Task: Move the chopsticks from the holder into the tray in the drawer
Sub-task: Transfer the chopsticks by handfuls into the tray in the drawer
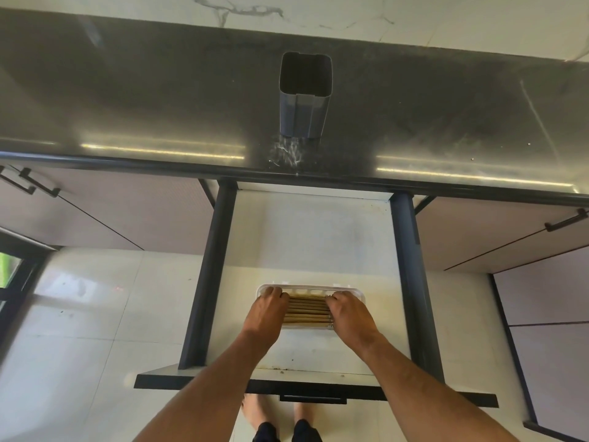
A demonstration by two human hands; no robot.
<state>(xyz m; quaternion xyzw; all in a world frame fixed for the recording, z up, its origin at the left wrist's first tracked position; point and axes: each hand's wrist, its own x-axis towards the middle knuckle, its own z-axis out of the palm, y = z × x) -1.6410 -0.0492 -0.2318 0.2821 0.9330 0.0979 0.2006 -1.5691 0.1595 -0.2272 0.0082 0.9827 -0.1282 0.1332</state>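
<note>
Several wooden chopsticks [307, 311] lie side by side in a white tray [306, 287] on the floor of the pulled-out drawer [312, 237]. My left hand [266, 311] rests over their left ends, fingers bent down onto them. Over their right ends lies my right hand [349, 314], fingers likewise bent down on the sticks. The ends of the chopsticks are hidden under both hands. On the dark counter behind stands the grey holder [304, 97], upright, with nothing visible inside it.
The drawer has dark side rails [208, 275] and a front panel with a handle [314, 398] near my feet. Closed cabinet doors with bar handles flank it. Water drops lie on the counter [127, 122] in front of the holder.
</note>
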